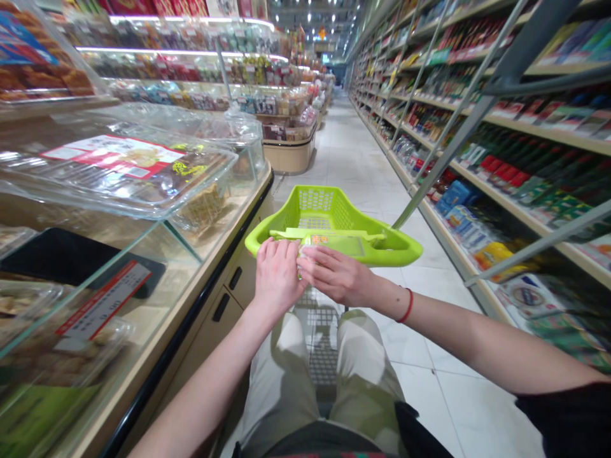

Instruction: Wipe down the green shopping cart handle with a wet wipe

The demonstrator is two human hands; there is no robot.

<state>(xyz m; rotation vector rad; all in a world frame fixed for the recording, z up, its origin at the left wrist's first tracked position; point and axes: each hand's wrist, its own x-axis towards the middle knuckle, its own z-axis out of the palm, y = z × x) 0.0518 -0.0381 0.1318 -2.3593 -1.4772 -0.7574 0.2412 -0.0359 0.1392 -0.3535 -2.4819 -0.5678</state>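
A lime-green shopping cart (396, 251) stands right in front of me, with a perforated basket and a clear panel on its handle bar. My left hand (280, 270) is closed over the left part of the handle, its fingers curled at the bar. Close against it, my right hand (337, 275) has its fingers bent and drawn together by the left thumb. Whatever lies between the right fingers is hidden. A red cord bracelet (407, 305) circles my right wrist.
At left runs a display counter (238, 254) with glass dividers and clear-lidded food trays (119, 168). Shelves of packaged goods (520, 172) line the right, crossed by grey metal bars (443, 152). A tiled aisle (341, 140) stretches ahead, past a rounded snack stand (289, 156).
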